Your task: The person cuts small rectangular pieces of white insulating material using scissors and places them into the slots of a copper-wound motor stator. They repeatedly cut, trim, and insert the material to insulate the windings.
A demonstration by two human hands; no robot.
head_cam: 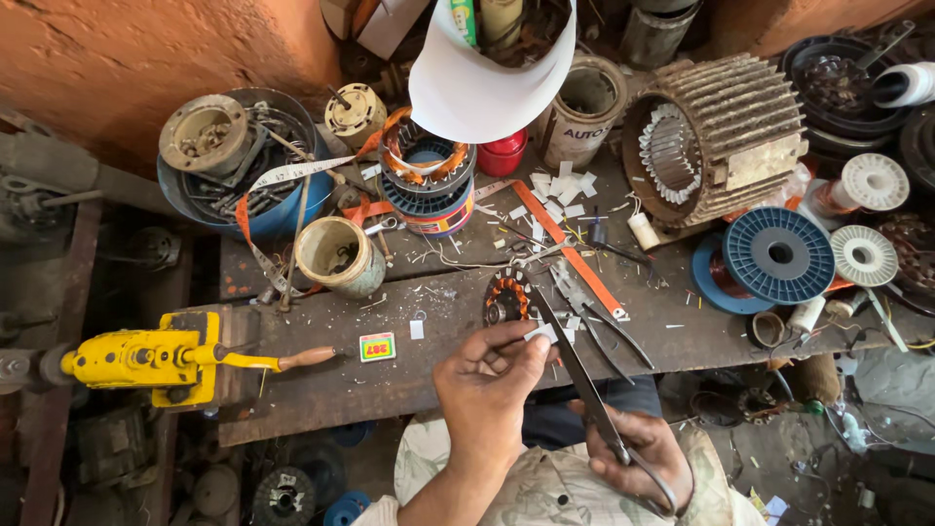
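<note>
Seen from above, a person's left hand (487, 375) pinches a small white paper slip (539, 334) between fingertips, while the right hand (638, 458) grips the handles of long dark metal scissors (575, 365), whose blades reach up to the slip. Just beyond lies a small round stator wound with orange copper wire (506, 297) on a cluttered dark wooden workbench (390, 375). A yellow hand-cranked winding machine (146, 358) sits at the left, a blue plastic wire spool (777, 255) at the right.
</note>
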